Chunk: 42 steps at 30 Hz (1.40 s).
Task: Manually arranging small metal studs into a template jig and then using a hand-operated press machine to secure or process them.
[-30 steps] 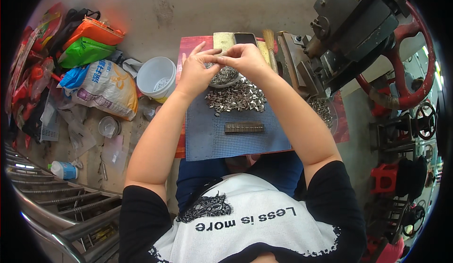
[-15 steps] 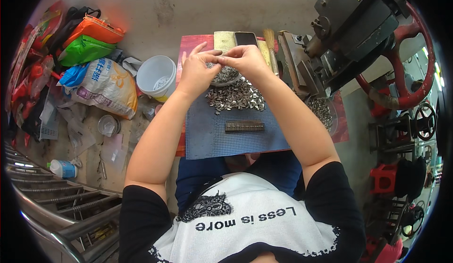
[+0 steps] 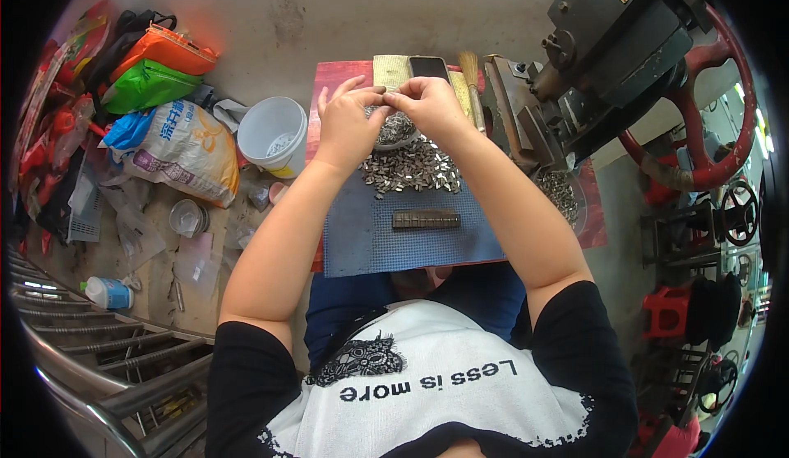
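While the left hand (image 3: 345, 121) and right hand (image 3: 431, 111) meet above the bowl (image 3: 401, 147) near the table's (image 3: 329, 72) far edge, whether their fingers clamp a piece cannot be determined. Loose metal pieces (image 3: 411, 168) lie nearer the person; the metal block (image 3: 426, 220) rests on the blue mat (image 3: 362, 240), toward the near edge.

"What lies on that red table (image 3: 329, 73)?"
"A textured blue mat (image 3: 362, 244), plus a yellow cloth (image 3: 390, 69) at the far edge."
"And on the mat?"
"Loose metal pieces (image 3: 411, 170), with a dark metal block (image 3: 426, 220) near them."
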Each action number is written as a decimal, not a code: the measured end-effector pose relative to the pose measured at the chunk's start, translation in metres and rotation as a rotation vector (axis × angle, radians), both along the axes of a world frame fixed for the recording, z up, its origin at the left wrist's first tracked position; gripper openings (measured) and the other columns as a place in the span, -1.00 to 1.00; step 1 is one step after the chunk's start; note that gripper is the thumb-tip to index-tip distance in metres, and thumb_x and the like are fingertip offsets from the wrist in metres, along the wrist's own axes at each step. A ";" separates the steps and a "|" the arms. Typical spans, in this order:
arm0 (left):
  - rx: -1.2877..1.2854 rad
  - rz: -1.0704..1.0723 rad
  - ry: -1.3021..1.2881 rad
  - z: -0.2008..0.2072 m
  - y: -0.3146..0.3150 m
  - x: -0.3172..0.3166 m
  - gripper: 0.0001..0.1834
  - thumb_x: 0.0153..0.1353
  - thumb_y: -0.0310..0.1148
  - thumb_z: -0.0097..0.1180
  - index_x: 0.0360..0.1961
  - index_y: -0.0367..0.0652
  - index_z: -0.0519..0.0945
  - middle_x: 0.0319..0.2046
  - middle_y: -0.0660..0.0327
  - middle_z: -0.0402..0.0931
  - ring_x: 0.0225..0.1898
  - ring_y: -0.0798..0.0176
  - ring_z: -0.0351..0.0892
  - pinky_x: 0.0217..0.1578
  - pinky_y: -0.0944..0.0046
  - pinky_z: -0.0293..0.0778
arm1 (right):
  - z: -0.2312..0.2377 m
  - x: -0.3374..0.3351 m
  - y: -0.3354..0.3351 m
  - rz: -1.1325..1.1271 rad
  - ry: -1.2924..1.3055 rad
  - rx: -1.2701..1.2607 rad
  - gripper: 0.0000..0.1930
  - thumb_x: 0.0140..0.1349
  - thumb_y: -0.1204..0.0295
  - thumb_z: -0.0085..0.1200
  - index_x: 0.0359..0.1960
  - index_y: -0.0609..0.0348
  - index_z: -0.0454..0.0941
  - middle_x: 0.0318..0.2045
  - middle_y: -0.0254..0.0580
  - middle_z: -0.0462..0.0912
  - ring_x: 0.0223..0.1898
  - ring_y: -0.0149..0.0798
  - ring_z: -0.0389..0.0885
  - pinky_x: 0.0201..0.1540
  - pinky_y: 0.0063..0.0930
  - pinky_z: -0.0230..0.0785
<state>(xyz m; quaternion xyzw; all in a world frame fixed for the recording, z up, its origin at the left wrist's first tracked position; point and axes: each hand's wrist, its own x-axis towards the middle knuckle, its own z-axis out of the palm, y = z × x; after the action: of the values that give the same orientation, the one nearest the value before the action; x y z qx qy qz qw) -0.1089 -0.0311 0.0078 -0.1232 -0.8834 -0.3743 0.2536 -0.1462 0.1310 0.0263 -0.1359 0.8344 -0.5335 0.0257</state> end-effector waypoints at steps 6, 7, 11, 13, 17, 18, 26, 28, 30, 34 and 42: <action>0.544 -0.200 -0.293 0.002 -0.006 0.003 -0.77 0.12 -0.31 0.36 -0.20 -0.13 0.79 -0.12 0.09 0.72 0.26 -0.02 0.47 0.28 -0.01 0.29 | 0.002 0.008 -0.003 -0.005 0.095 -0.102 -0.80 0.22 0.40 0.32 -0.28 0.34 0.72 -0.39 -0.23 0.75 -0.37 -0.50 0.61 -0.27 -0.57 0.45; 0.543 -0.201 -0.292 0.003 -0.007 0.002 -0.77 0.12 -0.31 0.36 -0.20 -0.13 0.79 -0.12 0.09 0.72 0.26 -0.02 0.47 0.28 -0.01 0.29 | 0.002 0.006 -0.004 -0.001 0.077 -0.113 -0.79 0.21 0.40 0.32 -0.27 0.34 0.72 -0.38 -0.22 0.75 -0.36 -0.50 0.62 -0.26 -0.58 0.45; 0.492 -0.224 -0.288 0.005 -0.012 0.000 -0.77 0.15 -0.34 0.37 -0.19 -0.20 0.78 -0.03 -0.06 0.67 0.33 0.07 0.38 0.28 0.03 0.26 | 0.006 0.006 0.000 0.012 0.083 -0.176 -0.76 0.17 0.31 0.34 -0.31 0.27 0.77 -0.41 -0.13 0.77 -0.35 -0.43 0.68 -0.23 -0.47 0.50; 0.460 -0.191 -0.245 0.006 -0.010 0.001 -0.78 0.14 -0.31 0.38 -0.21 -0.17 0.79 -0.07 -0.01 0.70 0.31 0.08 0.42 0.32 -0.03 0.21 | 0.010 0.009 0.001 0.029 0.055 -0.161 -0.76 0.18 0.31 0.33 -0.32 0.28 0.76 -0.41 -0.15 0.77 -0.35 -0.43 0.67 -0.23 -0.46 0.49; -0.096 0.006 -0.018 0.017 -0.004 0.011 -0.74 0.07 -0.12 0.37 -0.36 -0.07 0.80 -0.28 0.12 0.73 0.19 0.12 0.52 0.37 -0.15 0.01 | 0.011 0.005 0.004 0.026 -0.078 -0.105 -0.76 0.21 0.32 0.30 -0.32 0.30 0.74 -0.43 -0.20 0.74 -0.36 -0.44 0.62 -0.25 -0.44 0.47; -0.180 0.014 -0.027 0.019 -0.003 0.013 -0.72 0.05 -0.07 0.38 -0.39 -0.05 0.79 -0.29 0.14 0.72 0.17 0.14 0.53 0.38 -0.16 -0.05 | 0.010 0.006 0.007 0.024 -0.080 -0.105 -0.76 0.21 0.32 0.30 -0.32 0.30 0.74 -0.43 -0.20 0.74 -0.36 -0.44 0.62 -0.25 -0.44 0.47; -0.168 0.059 0.077 0.013 -0.013 0.024 -0.66 -0.05 -0.12 0.44 -0.32 -0.10 0.73 -0.16 0.18 0.68 0.09 0.12 0.55 0.27 -0.05 0.16 | 0.022 0.020 0.012 0.132 -0.191 -0.139 -0.78 0.31 0.29 0.24 -0.28 0.22 0.62 -0.45 -0.47 0.60 -0.46 -0.61 0.43 -0.43 -0.64 0.26; -0.026 0.016 0.092 0.022 -0.018 0.048 -0.72 0.04 -0.27 0.40 -0.27 -0.19 0.70 -0.20 0.12 0.67 -0.05 0.05 0.60 0.04 0.09 0.42 | 0.033 0.046 0.023 0.166 -0.200 -0.060 -0.78 0.32 0.32 0.22 -0.24 0.26 0.62 -0.44 -0.41 0.63 -0.39 -0.58 0.50 -0.31 -0.65 0.34; 0.206 -0.028 0.001 0.010 -0.016 0.075 -0.79 0.08 -0.40 0.35 -0.25 -0.23 0.68 -0.24 0.07 0.65 -0.17 0.00 0.63 -0.11 0.10 0.49 | 0.016 0.076 0.034 0.202 -0.226 0.043 -0.79 0.24 0.34 0.27 -0.29 0.26 0.68 -0.39 -0.32 0.68 -0.35 -0.48 0.55 -0.22 -0.54 0.41; 0.077 -0.141 -0.347 -0.006 -0.004 0.136 -0.73 0.06 -0.32 0.39 -0.25 -0.22 0.68 -0.26 0.07 0.58 -0.13 -0.02 0.55 -0.07 0.08 0.44 | -0.010 0.116 0.038 0.241 0.005 0.343 -0.79 0.08 0.33 0.38 -0.38 0.22 0.72 -0.37 -0.15 0.63 -0.25 -0.24 0.60 -0.12 -0.34 0.43; -0.012 -0.011 -0.270 -0.030 0.015 0.154 -0.72 -0.01 -0.22 0.45 -0.33 -0.13 0.69 -0.24 0.20 0.49 -0.06 0.09 0.46 -0.03 0.10 0.30 | -0.024 0.118 0.036 0.210 0.046 0.453 -0.78 0.02 0.30 0.43 -0.37 0.16 0.77 -0.34 -0.13 0.61 -0.22 -0.13 0.58 -0.10 -0.27 0.43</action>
<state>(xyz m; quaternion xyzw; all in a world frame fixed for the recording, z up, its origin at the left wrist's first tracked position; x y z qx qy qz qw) 0.0455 -0.0162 -0.0223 -0.0783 -0.9110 -0.3837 0.1297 -0.0278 0.1666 0.0019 -0.2248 0.9143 -0.3242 0.0916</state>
